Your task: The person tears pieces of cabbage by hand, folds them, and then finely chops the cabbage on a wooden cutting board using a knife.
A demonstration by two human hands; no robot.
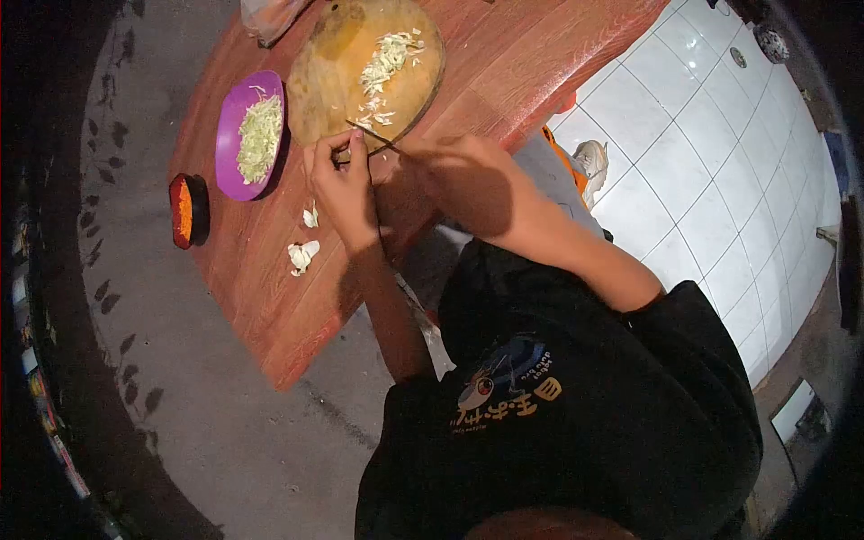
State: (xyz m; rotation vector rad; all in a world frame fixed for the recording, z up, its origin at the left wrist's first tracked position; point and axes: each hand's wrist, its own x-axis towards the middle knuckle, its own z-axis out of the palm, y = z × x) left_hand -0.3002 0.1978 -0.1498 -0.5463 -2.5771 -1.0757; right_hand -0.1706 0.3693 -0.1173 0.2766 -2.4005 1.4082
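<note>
My right hand (454, 166) is closed around the handle of a knife (376, 136), its thin dark blade reaching left over the near edge of a round wooden cutting board (315, 85). My left hand (344, 184) is beside the blade tip, thumb and fingers curled together at the board's near edge; what they pinch, if anything, is hidden. Shredded cabbage (387, 63) lies in a loose pile on the board, with smaller bits near the blade. To the left stands a purple bowl (227, 135) holding more pale green shreds.
A small dark-red dish (176, 236) of orange shreds sits at the table's left edge. White cabbage pieces (303, 256) lie on the wooden table (270, 315) left of my left forearm. A plastic bag (270, 18) is at the far side. White floor tiles (684, 135) extend right.
</note>
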